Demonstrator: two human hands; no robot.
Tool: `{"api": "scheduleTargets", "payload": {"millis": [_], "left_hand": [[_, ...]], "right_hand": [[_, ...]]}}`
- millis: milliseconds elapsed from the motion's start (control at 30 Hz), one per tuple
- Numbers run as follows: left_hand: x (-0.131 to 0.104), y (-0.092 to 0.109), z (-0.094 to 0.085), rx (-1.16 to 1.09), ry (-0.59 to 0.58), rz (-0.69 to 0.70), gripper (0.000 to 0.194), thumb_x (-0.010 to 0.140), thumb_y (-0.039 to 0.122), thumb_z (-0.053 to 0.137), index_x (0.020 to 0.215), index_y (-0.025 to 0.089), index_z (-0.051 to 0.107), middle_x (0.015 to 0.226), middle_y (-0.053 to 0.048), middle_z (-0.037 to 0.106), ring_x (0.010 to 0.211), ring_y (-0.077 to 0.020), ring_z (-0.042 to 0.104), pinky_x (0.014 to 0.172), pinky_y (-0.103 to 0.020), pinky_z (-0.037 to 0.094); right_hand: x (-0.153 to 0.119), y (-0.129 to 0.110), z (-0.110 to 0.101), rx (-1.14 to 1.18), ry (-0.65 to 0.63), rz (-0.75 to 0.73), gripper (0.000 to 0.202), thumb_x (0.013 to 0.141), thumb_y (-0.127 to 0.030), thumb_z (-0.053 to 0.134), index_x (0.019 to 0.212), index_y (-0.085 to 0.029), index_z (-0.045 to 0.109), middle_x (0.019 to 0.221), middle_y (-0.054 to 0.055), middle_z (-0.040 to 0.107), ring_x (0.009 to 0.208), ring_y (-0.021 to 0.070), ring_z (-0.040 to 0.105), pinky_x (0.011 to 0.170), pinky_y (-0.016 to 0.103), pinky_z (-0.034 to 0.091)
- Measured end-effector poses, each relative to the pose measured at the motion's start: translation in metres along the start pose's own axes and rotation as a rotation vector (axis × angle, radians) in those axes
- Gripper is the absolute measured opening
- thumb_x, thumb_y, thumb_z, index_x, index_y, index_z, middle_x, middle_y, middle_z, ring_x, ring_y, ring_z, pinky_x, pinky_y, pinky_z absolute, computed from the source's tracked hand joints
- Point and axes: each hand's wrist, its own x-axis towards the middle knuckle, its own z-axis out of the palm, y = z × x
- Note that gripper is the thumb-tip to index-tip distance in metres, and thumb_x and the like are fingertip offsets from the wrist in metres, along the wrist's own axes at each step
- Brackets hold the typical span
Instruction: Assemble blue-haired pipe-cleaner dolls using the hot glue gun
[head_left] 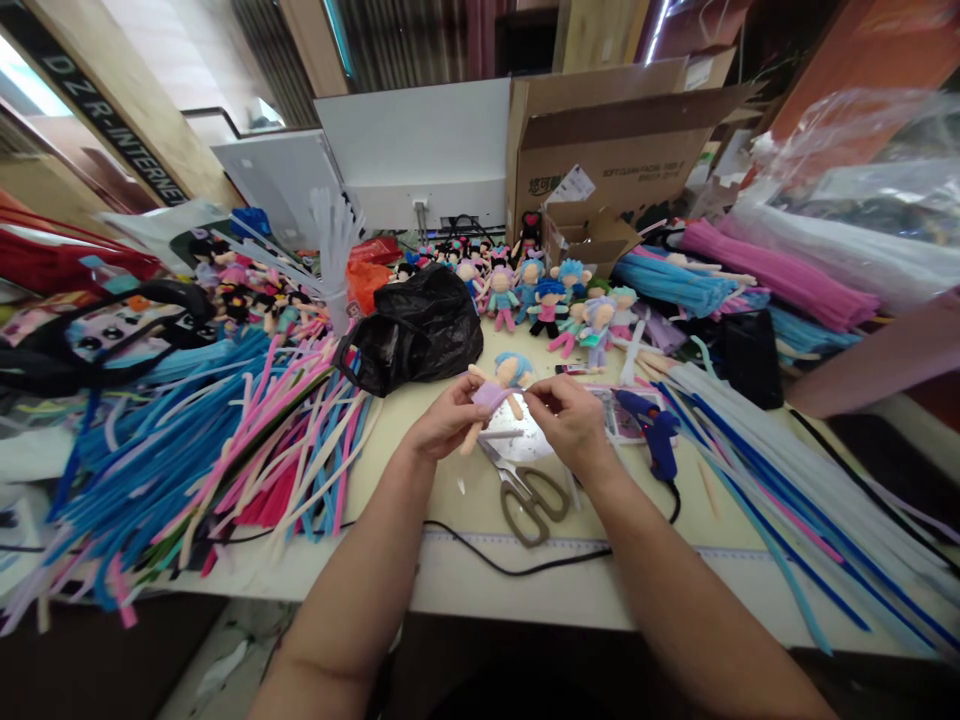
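- Doll (509,377) is up in front of me, between both hands, tilted a bit, over the pale table (390,490) and just above a shiny mat (529,442).
- Left hand (446,415): thumb and fingers closed on the doll around its side, by the purple wrap (490,396). Right hand (568,415): thumb and finger pinched nearly together, looks like on the loose end of the wrap – can't make out how tight.
- My guess on feel: very light, fuzzy and soft outside, probably bendy wire in the limbs. Not slippery. The thin arms and legs would bend out of shape easily, so I'd hold it by the body and leave the blue hair alone.
- The wrap looks soft too, so a light pinch right at the end should do.
- Watch below: scissors (519,480) lie with the blades under the hands, handles toward me.
- Glue gun (657,437) is just right of the right hand; I'd treat the tip as hot.
- Left has a big heap of fuzzy sticks (172,450), and a black bag (431,330) sits ahead of it. Easiest room is up, or back toward me – mind the cable (517,573) along the front edge.
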Motion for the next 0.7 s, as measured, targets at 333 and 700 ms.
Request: {"api": "scheduleTargets", "payload": {"millis": [333,700], "left_hand": [[-0.0006,0.0020,0.0028,-0.028,0.007,-0.004,0.044,0.055,0.021,0.081,0.092,0.018,0.057,0.080,0.003,0.059,0.061,-0.0071,0.055,0.055,-0.018,0.044],[-0.0021,0.0021,0.0054,-0.044,-0.018,0.006,0.043,0.057,0.022,0.081,0.092,0.019,0.057,0.080,0.003,0.060,0.060,-0.0071,0.056,0.053,-0.018,0.044]], "right_hand": [[-0.0002,0.0006,0.0027,0.013,0.007,0.033,0.010,0.081,-0.021,0.057,0.072,-0.021,0.062,0.070,0.001,0.062,0.061,0.0140,0.055,0.061,0.028,0.044],[-0.0016,-0.0048,0.0057,0.098,-0.007,0.131,0.011,0.080,-0.022,0.058,0.069,-0.020,0.061,0.066,0.000,0.061,0.057,0.0123,0.051,0.058,0.026,0.040]]}}
